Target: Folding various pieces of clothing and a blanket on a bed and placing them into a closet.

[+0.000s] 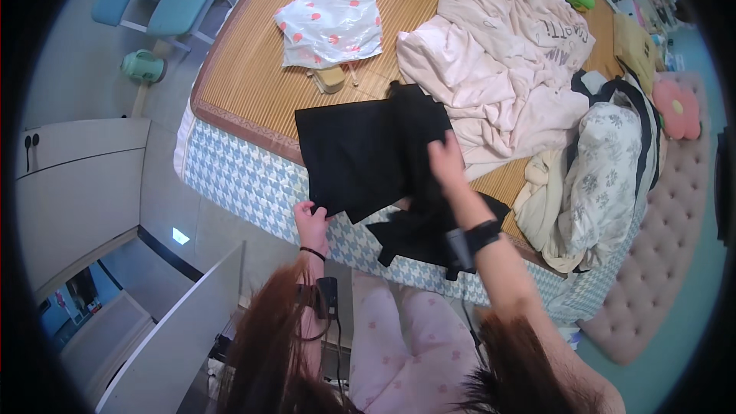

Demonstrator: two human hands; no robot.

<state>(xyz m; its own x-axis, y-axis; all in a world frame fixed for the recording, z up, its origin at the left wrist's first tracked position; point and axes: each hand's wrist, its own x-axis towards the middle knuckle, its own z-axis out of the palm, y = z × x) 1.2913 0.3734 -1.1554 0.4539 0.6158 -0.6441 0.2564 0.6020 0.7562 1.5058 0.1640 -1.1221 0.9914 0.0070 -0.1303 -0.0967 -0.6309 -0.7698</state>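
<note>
A black garment [349,149] lies spread over the near edge of the bed, its left part flat. My left hand [310,218] is closed on its lower left corner, fingers pinching the cloth. Over the right part, where the black cloth is bunched and blurred, is my right hand [446,161]. Motion smears its fingers, so I cannot tell whether they grip the cloth. Below it, a second black piece of clothing [418,241] with strap-like ends lies at the bed's near edge. Whether the two pieces are joined is hidden.
A white plastic bag with red dots [330,27] and a small tan object [328,79] lie on the bamboo mat [253,54]. A pale pink blanket [498,69] covers the far right; a grey floral bundle [606,153] is piled nearer the padded headboard [652,261]. Blue chairs [188,0] stand far left.
</note>
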